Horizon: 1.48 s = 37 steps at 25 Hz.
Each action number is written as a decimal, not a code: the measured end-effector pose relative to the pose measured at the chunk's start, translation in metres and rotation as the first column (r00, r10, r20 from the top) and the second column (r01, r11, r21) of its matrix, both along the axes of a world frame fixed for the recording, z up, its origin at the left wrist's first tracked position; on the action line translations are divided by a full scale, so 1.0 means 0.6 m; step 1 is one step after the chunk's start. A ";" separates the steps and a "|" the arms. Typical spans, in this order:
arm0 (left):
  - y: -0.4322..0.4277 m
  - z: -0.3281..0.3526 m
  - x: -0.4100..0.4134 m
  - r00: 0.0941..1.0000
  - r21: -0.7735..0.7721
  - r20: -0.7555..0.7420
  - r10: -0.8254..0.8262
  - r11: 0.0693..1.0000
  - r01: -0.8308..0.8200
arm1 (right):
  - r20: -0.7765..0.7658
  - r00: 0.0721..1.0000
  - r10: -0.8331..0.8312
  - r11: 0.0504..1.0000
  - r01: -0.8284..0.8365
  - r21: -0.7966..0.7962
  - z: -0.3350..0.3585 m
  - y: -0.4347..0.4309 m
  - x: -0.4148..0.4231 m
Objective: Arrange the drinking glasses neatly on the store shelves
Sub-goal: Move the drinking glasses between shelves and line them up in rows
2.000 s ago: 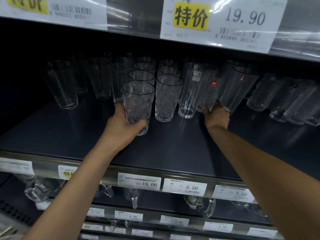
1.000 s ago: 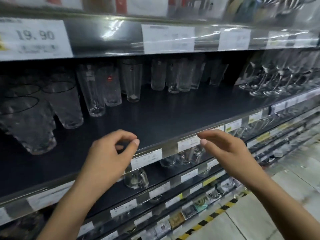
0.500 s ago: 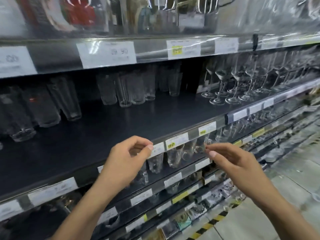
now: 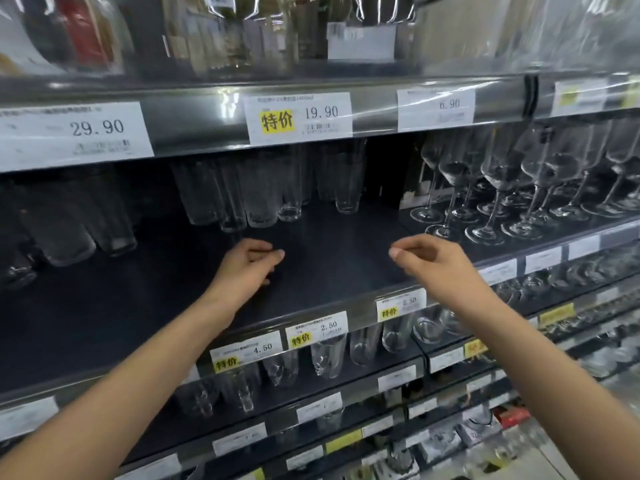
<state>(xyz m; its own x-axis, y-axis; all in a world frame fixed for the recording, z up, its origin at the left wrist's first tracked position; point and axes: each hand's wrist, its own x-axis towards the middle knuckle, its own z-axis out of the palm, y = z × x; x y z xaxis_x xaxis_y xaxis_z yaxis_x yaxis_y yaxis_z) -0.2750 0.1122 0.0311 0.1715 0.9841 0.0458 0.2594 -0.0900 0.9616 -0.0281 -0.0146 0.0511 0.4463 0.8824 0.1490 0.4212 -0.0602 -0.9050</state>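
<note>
Both arms outstretched — left hand (image 4: 247, 263), right hand (image 4: 433, 261) loosely curled, empty.

One left hand (image 4: 242, 268), one right hand (image 4: 438, 266), tumblers (image 4: 259, 202) and wine glasses (image 4: 491, 188) too overlapped to count.
</note>
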 end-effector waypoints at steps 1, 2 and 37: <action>0.025 -0.006 0.001 1.000 -0.026 -0.024 0.014 1.000 -0.015 | 0.014 1.000 0.010 1.000 -0.010 -0.020 -0.004 0.034 0.015; 0.051 -0.013 0.001 0.998 -0.027 -0.041 0.048 0.998 -0.049 | 0.025 0.999 0.023 0.999 -0.022 -0.041 -0.011 0.072 0.032; 0.212 -0.054 -0.017 0.905 0.200 -0.158 0.395 0.910 -0.363 | -0.127 0.978 0.166 0.986 -0.164 0.020 -0.081 0.417 0.129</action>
